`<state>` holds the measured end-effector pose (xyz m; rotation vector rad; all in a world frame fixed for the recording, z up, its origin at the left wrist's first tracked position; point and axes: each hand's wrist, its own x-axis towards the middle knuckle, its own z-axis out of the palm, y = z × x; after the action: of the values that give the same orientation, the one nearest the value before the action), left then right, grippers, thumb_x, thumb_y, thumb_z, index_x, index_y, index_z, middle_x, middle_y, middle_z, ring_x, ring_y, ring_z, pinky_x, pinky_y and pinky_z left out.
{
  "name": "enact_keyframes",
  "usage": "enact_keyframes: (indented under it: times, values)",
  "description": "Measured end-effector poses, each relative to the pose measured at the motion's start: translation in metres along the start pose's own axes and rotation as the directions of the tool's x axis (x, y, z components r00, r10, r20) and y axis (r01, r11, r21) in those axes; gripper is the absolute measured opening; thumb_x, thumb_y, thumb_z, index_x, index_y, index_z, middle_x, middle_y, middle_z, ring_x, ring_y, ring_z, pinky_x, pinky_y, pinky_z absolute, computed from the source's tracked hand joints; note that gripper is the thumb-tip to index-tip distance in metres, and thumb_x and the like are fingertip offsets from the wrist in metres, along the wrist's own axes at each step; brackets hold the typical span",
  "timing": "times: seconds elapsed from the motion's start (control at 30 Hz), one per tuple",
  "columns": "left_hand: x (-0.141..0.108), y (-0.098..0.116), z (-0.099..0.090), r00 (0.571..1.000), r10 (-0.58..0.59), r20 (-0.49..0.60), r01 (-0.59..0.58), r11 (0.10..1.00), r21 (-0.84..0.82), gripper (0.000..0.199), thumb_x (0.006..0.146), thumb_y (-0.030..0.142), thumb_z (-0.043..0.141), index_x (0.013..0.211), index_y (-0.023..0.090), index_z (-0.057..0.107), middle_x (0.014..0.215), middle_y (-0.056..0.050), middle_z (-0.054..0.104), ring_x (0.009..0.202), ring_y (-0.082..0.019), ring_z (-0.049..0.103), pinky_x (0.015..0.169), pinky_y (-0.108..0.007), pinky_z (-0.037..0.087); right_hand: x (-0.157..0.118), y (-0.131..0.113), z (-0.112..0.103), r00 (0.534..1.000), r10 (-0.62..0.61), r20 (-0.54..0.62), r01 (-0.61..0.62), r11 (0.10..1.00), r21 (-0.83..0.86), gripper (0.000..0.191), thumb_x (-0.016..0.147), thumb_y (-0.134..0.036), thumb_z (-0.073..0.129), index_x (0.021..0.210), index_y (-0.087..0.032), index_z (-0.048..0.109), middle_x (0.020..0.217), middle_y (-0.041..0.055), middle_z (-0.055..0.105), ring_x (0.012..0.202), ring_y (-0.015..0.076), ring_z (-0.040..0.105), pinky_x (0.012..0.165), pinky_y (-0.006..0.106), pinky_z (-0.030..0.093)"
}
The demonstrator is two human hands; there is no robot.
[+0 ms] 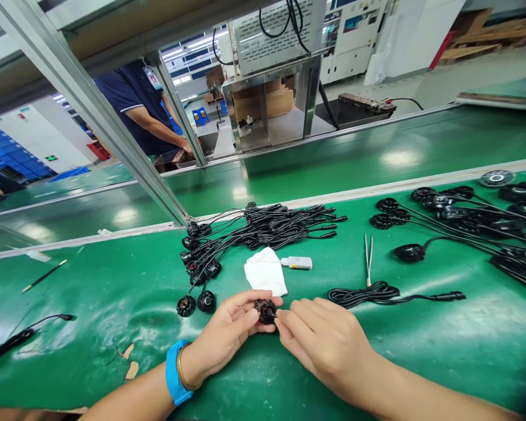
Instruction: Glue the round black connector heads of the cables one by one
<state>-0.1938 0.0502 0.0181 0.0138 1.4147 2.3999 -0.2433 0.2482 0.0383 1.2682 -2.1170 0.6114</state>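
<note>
My left hand [234, 324] is closed around a small round black housing [265, 310], with reddish detail inside its open face. Against that face my right hand [322, 333] pinches a thin dark piece [272, 314]; whether it is a cable or a tool tip I cannot tell. A white cloth [265, 272] lies just beyond my hands, beside a small bottle [297, 262] with a pale body. Past my right knuckles is a coiled black cable [363, 294], and a pale two-pronged thing like tweezers [369, 260] touches its upper side.
A bundle of black cables [276, 225] with round heads lies behind the cloth. More cabled heads [442, 204] crowd the right, with one single head [409, 252] nearer. At left are a thin stick [44, 276] and another cable [13, 339]. A metal post [114, 128] rises behind; a co-worker [144, 111] stands beyond.
</note>
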Motion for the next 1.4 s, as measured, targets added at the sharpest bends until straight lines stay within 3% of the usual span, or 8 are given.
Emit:
enact_keyframes:
  times: [0.23, 0.53, 0.73, 0.87, 0.93, 1.03, 1.13, 1.4]
  values:
    - [0.0006, -0.0001, -0.0015, 1.000, -0.014, 0.025, 0.017, 0.994, -0.109, 0.033, 0.099, 0.018, 0.052, 0.131, 0.018, 0.062, 0.135, -0.018, 0.058, 0.122, -0.027, 0.058, 0.106, -0.047, 0.044, 0.0002, 0.0006, -0.0006, 0.998, 0.047, -0.033, -0.046, 0.999, 0.027, 0.022, 0.090, -0.009, 0.058, 0.070, -0.016, 0.051, 0.063, 0.0011, 0.043, 0.061, 0.0155, 0.033, 0.060, 0.033, 0.020]
    - [0.0001, 0.0007, -0.0010, 0.999, -0.005, 0.033, 0.007, 0.998, -0.058, 0.033, 0.099, 0.019, 0.054, 0.130, 0.019, 0.065, 0.131, -0.016, 0.060, 0.113, -0.021, 0.060, 0.095, -0.034, 0.050, -0.0012, 0.0000, 0.0005, 1.000, 0.004, -0.003, -0.004, 0.997, 0.074, 0.017, 0.092, -0.011, 0.058, 0.076, -0.015, 0.053, 0.071, 0.0028, 0.049, 0.065, 0.0157, 0.036, 0.062, 0.033, 0.023]
    - [-0.0006, 0.0013, 0.0011, 0.993, 0.086, -0.083, -0.059, 0.955, 0.291, 0.031, 0.096, 0.029, 0.061, 0.125, 0.026, 0.068, 0.133, -0.011, 0.056, 0.117, -0.023, 0.055, 0.091, -0.032, 0.053, -0.0059, -0.0014, 0.0002, 0.994, -0.079, 0.077, 0.084, 0.994, -0.067, 0.011, 0.092, -0.008, 0.052, 0.085, -0.011, 0.061, 0.070, 0.0040, 0.048, 0.066, 0.0178, 0.040, 0.062, 0.035, 0.020]
    - [-0.0009, 0.0016, 0.0056, 0.981, 0.183, -0.062, -0.131, 0.867, 0.480, 0.027, 0.093, 0.025, 0.064, 0.119, 0.025, 0.072, 0.128, -0.009, 0.057, 0.126, -0.022, 0.051, 0.105, -0.031, 0.044, -0.0072, -0.0051, 0.0010, 0.990, -0.114, 0.089, 0.122, 0.988, -0.091, 0.019, 0.091, -0.005, 0.045, 0.084, -0.009, 0.061, 0.071, 0.0062, 0.048, 0.066, 0.0191, 0.041, 0.062, 0.036, 0.021]
    - [-0.0013, 0.0006, 0.0061, 0.986, 0.156, -0.056, -0.119, 0.903, 0.412, 0.028, 0.094, 0.024, 0.064, 0.120, 0.024, 0.071, 0.128, -0.009, 0.059, 0.123, -0.021, 0.054, 0.108, -0.033, 0.043, -0.0065, -0.0053, 0.0017, 0.990, -0.107, 0.088, 0.114, 0.990, -0.086, 0.017, 0.091, -0.006, 0.046, 0.083, -0.010, 0.060, 0.070, 0.0054, 0.047, 0.065, 0.0191, 0.040, 0.062, 0.036, 0.020]
    - [-0.0020, -0.0018, 0.0044, 0.998, 0.045, -0.047, -0.040, 0.993, 0.108, 0.031, 0.097, 0.023, 0.058, 0.126, 0.025, 0.067, 0.131, -0.011, 0.060, 0.118, -0.022, 0.059, 0.101, -0.037, 0.050, -0.0044, -0.0036, 0.0014, 0.997, -0.061, 0.040, 0.063, 0.996, -0.060, 0.014, 0.090, -0.010, 0.056, 0.077, -0.014, 0.055, 0.068, 0.0033, 0.046, 0.064, 0.0181, 0.036, 0.061, 0.035, 0.020]
    - [-0.0014, -0.0035, 0.0025, 1.000, -0.004, -0.011, 0.003, 0.996, -0.087, 0.031, 0.099, 0.018, 0.054, 0.128, 0.021, 0.065, 0.134, -0.014, 0.059, 0.121, -0.024, 0.058, 0.101, -0.039, 0.050, -0.0024, -0.0023, 0.0003, 1.000, 0.019, -0.012, -0.019, 1.000, -0.003, 0.019, 0.090, -0.011, 0.058, 0.073, -0.016, 0.050, 0.068, 0.0028, 0.047, 0.064, 0.0171, 0.035, 0.062, 0.034, 0.021]
    - [-0.0007, -0.0060, -0.0002, 1.000, -0.018, 0.007, 0.018, 0.994, -0.110, 0.033, 0.098, 0.016, 0.055, 0.129, 0.018, 0.065, 0.132, -0.016, 0.060, 0.116, -0.023, 0.060, 0.100, -0.039, 0.050, -0.0024, -0.0006, 0.0015, 0.999, 0.036, 0.007, -0.037, 0.993, 0.112, 0.016, 0.092, -0.010, 0.057, 0.078, -0.015, 0.052, 0.072, 0.0028, 0.050, 0.066, 0.0164, 0.035, 0.062, 0.033, 0.022]
